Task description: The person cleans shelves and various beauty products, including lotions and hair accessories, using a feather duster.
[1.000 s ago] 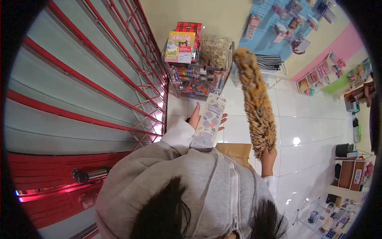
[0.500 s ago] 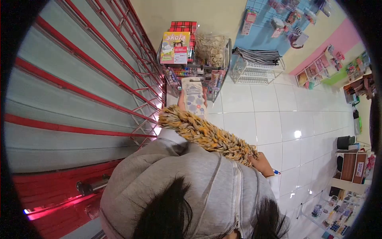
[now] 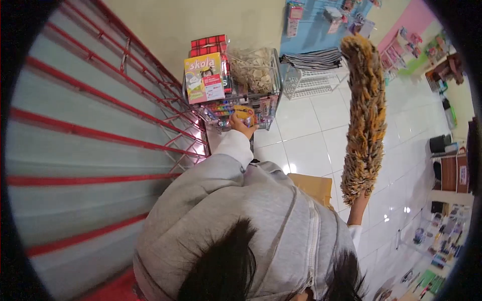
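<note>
My left hand (image 3: 242, 125) reaches to the front of a wire rack (image 3: 277, 95), its fingers closed on a yellow package (image 3: 244, 114). Small colourful packets lie around that package. On top of the rack stand a yellow "skola" box (image 3: 204, 76), a red plaid item (image 3: 208, 45) and a clear bag of pale dried pieces (image 3: 253, 72). At the right, my right hand (image 3: 360, 200) grips the lower end of a fluffy brown and yellow duster (image 3: 364, 115), which points up and away from me.
Red metal bars (image 3: 100, 138) run along the left side. A white wire rack (image 3: 311, 83) with striped cloth stands beyond the first rack. A brown cardboard piece (image 3: 314, 188) is near my front. Shelves of goods (image 3: 442, 231) stand at the right.
The duster has swung from across my body to upright at the right. The pale card package is out of sight, and my left hand now holds a yellow one. Brown cardboard has come into view.
</note>
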A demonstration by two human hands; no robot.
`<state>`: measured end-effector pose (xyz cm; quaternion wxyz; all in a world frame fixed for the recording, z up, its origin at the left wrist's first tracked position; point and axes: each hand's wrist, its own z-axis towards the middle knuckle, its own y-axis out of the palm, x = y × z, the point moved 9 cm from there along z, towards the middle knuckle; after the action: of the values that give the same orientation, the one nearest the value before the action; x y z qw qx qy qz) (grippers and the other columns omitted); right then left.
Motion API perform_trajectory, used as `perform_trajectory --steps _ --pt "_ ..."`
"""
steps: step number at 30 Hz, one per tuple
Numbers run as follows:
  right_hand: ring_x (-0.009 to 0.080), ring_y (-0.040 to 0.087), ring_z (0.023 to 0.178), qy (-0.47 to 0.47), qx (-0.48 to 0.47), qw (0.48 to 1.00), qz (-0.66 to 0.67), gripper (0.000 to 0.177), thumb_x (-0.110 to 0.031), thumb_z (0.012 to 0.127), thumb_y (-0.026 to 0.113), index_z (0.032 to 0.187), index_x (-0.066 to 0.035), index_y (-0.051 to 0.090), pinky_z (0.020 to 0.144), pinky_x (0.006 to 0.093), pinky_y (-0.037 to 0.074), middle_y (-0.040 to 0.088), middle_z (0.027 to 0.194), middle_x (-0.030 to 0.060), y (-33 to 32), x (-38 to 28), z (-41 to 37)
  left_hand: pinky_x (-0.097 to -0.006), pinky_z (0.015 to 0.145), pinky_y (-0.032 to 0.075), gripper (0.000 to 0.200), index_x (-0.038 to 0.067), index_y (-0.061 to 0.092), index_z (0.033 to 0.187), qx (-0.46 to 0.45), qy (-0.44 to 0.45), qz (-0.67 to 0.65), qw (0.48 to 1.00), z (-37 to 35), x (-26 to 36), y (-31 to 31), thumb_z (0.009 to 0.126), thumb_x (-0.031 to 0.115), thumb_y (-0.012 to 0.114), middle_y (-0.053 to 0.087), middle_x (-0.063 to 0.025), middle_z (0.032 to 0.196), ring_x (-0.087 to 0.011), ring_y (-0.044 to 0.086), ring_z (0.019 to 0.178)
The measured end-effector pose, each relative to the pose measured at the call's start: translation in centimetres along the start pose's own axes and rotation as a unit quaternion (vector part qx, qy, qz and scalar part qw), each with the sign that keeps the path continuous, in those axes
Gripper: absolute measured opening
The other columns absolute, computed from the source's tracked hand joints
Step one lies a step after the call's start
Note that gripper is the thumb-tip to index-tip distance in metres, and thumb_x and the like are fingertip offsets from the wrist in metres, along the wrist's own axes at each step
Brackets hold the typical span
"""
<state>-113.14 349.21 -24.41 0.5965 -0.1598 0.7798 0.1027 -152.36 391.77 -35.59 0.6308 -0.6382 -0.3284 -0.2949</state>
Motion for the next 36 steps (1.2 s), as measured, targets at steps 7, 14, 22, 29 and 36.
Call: perform_trajectory --steps 7,14,22,29,36 --pt "0.0202 0.056 0.101 -0.045 0.033 0.991 -0.119 0.037 -0.015 0.094 0.052 0.125 0.004 0.045 0.083 0.0325 0.048 0.056 0.117 0.0128 1.3 -1.7 -2.9 -0.045 0.092 0.042 0.107 0.002 0.025 0.127 -0.055 -0.05 0.084 0.994 4.5 -0.4 1.8 0.05 0.038 0.089 0.043 -0.0255 0.12 -0.0407 0.05 0.105" --pt "0.0218 0.058 0.098 0.001 0.042 0.997 -0.068 0.031 -0.011 0.09 0.055 0.116 0.005 0.048 0.084 0.0314 0.047 0.059 0.111 0.0137 4.9 -3.6 -6.5 -0.0373 0.086 0.044 0.08 0.004 0.031 0.114 -0.102 -0.106 0.038 0.988 5.7 1.8 2.7 0.064 0.038 0.082 0.057 -0.0105 0.103 -0.0244 0.054 0.099" --pt "0.0209 0.058 0.099 -0.009 0.074 0.989 -0.124 0.032 -0.012 0.09 0.054 0.116 0.006 0.051 0.085 0.0311 0.045 0.06 0.111 0.0136 5.5 -3.0 -9.6 -0.0384 0.084 0.045 0.071 0.002 0.032 0.115 -0.253 -0.159 -0.108 0.948 9.2 -5.6 12.5 0.071 0.031 0.079 0.057 -0.0207 0.108 -0.0297 0.057 0.098" --pt "0.0202 0.058 0.097 0.011 0.085 0.985 -0.152 0.031 -0.012 0.091 0.055 0.116 0.006 0.051 0.084 0.03 0.046 0.061 0.109 0.0128 6.7 -4.4 -12.0 -0.0381 0.083 0.045 0.067 0.002 0.034 0.114 -0.261 -0.134 -0.116 0.949 8.8 -5.7 11.9 0.072 0.03 0.078 0.057 -0.0198 0.107 -0.0293 0.057 0.097" --pt "0.0171 0.059 0.093 0.066 0.089 0.983 -0.146 0.029 -0.012 0.091 0.055 0.115 0.005 0.053 0.079 0.0285 0.047 0.062 0.105 0.0109 7.2 -6.2 -13.5 -0.0377 0.082 0.046 0.064 0.002 0.037 0.114 -0.272 -0.128 -0.111 0.947 7.7 -4.9 11.7 0.073 0.029 0.077 0.058 -0.0189 0.106 -0.0289 0.058 0.095"
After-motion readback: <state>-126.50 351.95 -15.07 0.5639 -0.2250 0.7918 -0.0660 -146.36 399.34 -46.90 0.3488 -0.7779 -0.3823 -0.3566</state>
